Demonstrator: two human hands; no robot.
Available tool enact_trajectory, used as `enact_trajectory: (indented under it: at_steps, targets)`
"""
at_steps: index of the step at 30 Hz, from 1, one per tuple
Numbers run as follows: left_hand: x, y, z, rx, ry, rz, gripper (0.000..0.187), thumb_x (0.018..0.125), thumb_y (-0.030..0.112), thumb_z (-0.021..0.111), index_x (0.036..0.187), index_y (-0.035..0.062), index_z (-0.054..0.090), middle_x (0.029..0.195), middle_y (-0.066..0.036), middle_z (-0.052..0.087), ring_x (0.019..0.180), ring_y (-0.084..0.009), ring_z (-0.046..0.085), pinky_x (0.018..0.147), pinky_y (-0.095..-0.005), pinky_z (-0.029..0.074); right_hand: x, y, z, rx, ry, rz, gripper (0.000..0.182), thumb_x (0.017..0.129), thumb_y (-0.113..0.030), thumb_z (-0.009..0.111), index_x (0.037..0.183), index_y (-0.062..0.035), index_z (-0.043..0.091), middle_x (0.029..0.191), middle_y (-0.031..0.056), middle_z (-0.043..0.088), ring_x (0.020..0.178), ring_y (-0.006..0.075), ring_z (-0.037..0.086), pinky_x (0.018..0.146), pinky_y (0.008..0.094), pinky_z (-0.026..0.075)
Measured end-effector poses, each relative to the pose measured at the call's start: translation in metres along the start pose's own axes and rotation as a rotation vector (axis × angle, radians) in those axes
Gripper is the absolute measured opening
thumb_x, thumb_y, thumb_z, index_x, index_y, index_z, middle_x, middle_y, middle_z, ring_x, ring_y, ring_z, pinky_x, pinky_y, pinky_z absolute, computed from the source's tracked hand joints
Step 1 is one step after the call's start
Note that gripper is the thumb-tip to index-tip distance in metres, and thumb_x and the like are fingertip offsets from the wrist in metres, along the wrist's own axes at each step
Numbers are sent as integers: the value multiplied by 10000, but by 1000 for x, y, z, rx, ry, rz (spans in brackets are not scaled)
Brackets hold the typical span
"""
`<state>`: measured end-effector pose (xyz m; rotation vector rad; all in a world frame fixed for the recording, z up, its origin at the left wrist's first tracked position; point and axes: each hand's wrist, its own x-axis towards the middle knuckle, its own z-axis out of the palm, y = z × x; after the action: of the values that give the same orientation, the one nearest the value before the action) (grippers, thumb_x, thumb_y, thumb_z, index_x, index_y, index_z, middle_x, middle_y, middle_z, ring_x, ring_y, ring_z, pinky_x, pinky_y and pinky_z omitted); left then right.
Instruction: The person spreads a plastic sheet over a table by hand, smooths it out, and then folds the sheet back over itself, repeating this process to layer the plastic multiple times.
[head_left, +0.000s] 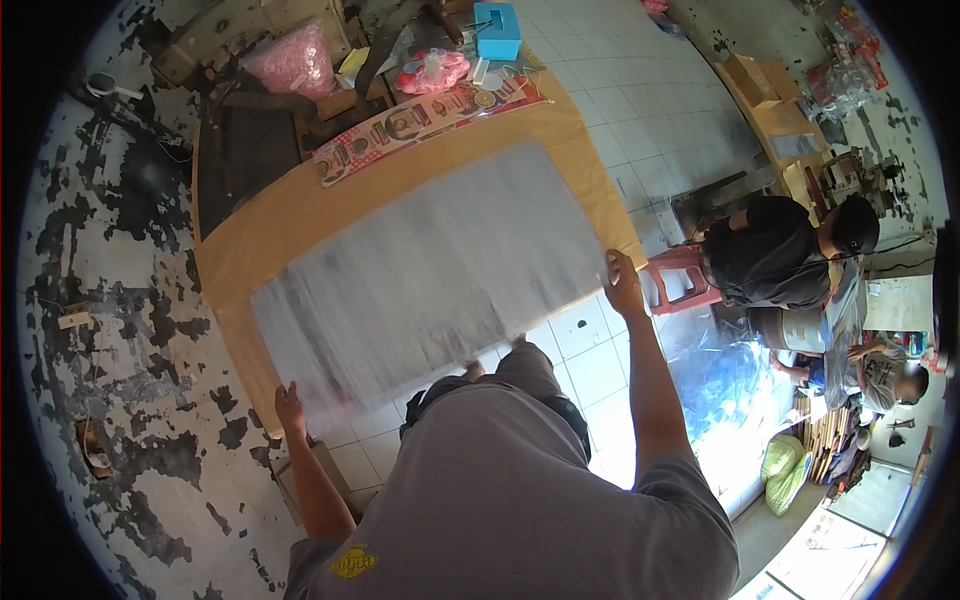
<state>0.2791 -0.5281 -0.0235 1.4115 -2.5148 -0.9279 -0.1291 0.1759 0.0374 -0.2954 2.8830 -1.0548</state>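
A large grey translucent sheet (430, 270) lies over the table, which is covered in brown paper (570, 120), and its near edge reaches past the table's front. My left hand (290, 410) pinches the sheet's near left corner. At the near right corner, my right hand (622, 285) has its fingers closed on the sheet's edge. Beyond the sheet lies a long printed strip (420, 125) with pictures on it.
At the table's back are a bag of pink material (295, 62), a red and white bundle (432, 72) and a blue box (497, 32). A person in black (765, 250) sits on the right by a red stool (680, 278); another person (885, 375) sits farther off.
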Motion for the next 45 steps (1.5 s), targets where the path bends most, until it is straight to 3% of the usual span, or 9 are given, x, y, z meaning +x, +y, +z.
enact_trajectory:
  at_steps: [5,8,12,15,19,23,32,38,45]
  targets:
    - [-4,29,-4,-10,165,146,369,987,303,634,958,-59,568,816,-187,563,760,-337,529,752,-416,453,10,2,3,-270,41,-13,509,819,94,537,1310,-37,551,1120,196,667,1016,405,662,889,460,539]
    - [-27,87,-43,-16,284,308,373,995,316,641,1037,-52,596,862,-153,598,808,-287,570,776,-376,474,11,-46,-25,-241,272,-272,495,783,116,543,1258,-18,573,1027,201,687,934,423,678,831,449,554]
    - [-52,153,-105,-332,265,229,399,1010,351,633,1112,-33,601,937,-99,641,864,-187,593,789,-344,486,0,-83,-40,-79,501,-250,423,789,88,573,1199,-13,589,1008,207,683,912,422,680,787,447,551]
    - [-49,148,-116,-680,305,131,414,1010,369,633,1158,-14,583,954,-57,651,854,-145,590,802,-331,487,-3,-52,-21,84,671,-142,325,809,28,640,1128,-20,595,979,182,678,873,412,678,741,457,546]
    - [11,73,-52,-238,55,-54,451,994,372,635,1155,-47,585,996,-125,654,911,-198,613,840,-354,492,-3,11,24,-198,234,47,280,776,-6,700,1023,-38,573,978,146,615,875,399,643,759,455,524]
    - [50,14,0,-16,35,41,464,988,352,620,1173,-72,593,1044,-212,665,988,-320,646,876,-395,489,4,-6,25,-209,293,-52,424,705,93,647,1092,-73,604,1138,131,574,1092,359,542,941,468,428]
    - [30,43,-21,-600,-162,-346,550,1000,353,621,1369,-37,498,1280,-180,610,1180,-296,575,1017,-412,451,6,15,31,-179,195,-150,431,756,96,583,1173,-10,566,1084,200,584,1007,432,566,894,485,470]
    - [28,42,-32,-914,75,-145,537,1025,345,596,1414,-4,475,1343,-126,571,1211,-264,541,1021,-417,446,-4,-62,4,-35,519,-218,308,808,71,562,1108,2,548,976,211,584,885,459,593,776,518,495]
    - [46,10,-10,-75,107,-176,571,944,407,673,1169,-113,600,1100,-255,671,1037,-351,644,945,-408,479,-4,-7,55,-350,392,37,206,761,55,621,916,-64,556,901,123,588,883,357,602,764,460,473]
